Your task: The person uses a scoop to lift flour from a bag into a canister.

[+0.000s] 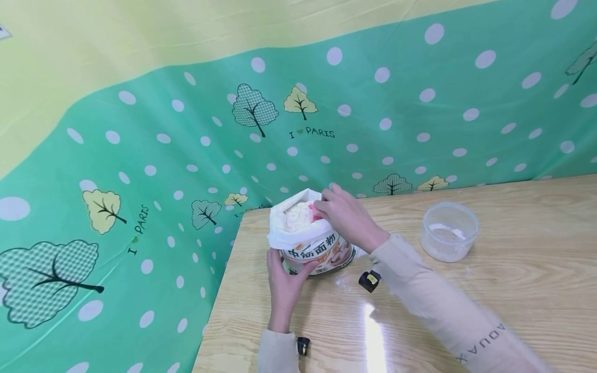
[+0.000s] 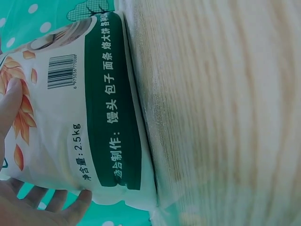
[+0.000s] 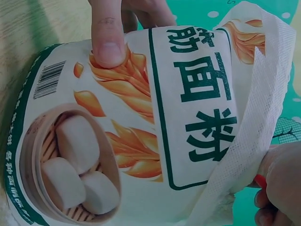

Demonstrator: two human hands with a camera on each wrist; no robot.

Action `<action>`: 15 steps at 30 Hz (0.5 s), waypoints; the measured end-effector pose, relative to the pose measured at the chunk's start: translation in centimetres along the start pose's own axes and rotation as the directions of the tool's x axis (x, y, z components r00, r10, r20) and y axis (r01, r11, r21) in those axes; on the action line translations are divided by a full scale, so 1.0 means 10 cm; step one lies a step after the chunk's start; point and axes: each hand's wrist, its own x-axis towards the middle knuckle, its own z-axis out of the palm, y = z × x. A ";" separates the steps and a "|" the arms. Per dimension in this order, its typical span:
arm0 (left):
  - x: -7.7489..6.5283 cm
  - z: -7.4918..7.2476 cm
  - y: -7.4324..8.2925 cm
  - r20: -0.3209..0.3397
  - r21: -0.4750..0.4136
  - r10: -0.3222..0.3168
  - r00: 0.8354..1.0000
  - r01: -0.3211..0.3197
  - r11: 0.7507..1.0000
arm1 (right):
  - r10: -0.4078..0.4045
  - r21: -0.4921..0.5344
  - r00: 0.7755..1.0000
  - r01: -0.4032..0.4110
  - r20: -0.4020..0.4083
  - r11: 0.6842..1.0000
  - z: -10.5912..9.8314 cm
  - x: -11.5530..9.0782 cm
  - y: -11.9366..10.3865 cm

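the flour bag [image 1: 322, 254] is white, with a dark green band round its foot, orange wheat ears, big dark green characters across the front and a pale, cloth-like rim folded outward at its open mouth. it stands on the wood-grained table [image 1: 527, 259], close to the green dotted cloth [image 1: 186, 150], and white flour [image 1: 296, 217] shows inside. my left hand [image 1: 286, 285] grips the bag low on the side nearer me, thumb spread over the printed front, so the bag sits right against my palm side. my right hand [image 1: 347, 215] is at the right of the mouth, fingers bent in and pinching a red piece [image 1: 316, 211]; most of that is hidden, so i can't tell its full shape. a clear round tub [image 1: 448, 253] stands to the right of the bag, well apart from it, beyond my right forearm. only the head view lets me see the flour and the tub. my left wrist view gives a close look at the barcode, the printed weight and the lettering on the green band, while my right wrist view shows the picture of three white buns in a steamer, my left thumb pressing the wheat print, and a bit of red between my right fingers.
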 end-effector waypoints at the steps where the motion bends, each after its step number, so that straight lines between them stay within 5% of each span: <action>1: 0.00 0.00 0.00 -0.001 -0.003 -0.001 1.000 0.001 1.000 | 0.004 0.007 1.000 -0.004 -0.002 1.000 0.00 -0.01 0.00; 15: 0.01 0.01 -0.03 -0.004 -0.018 0.025 1.000 -0.025 1.000 | 0.069 0.131 0.998 -0.067 -0.007 0.989 0.08 -0.03 0.01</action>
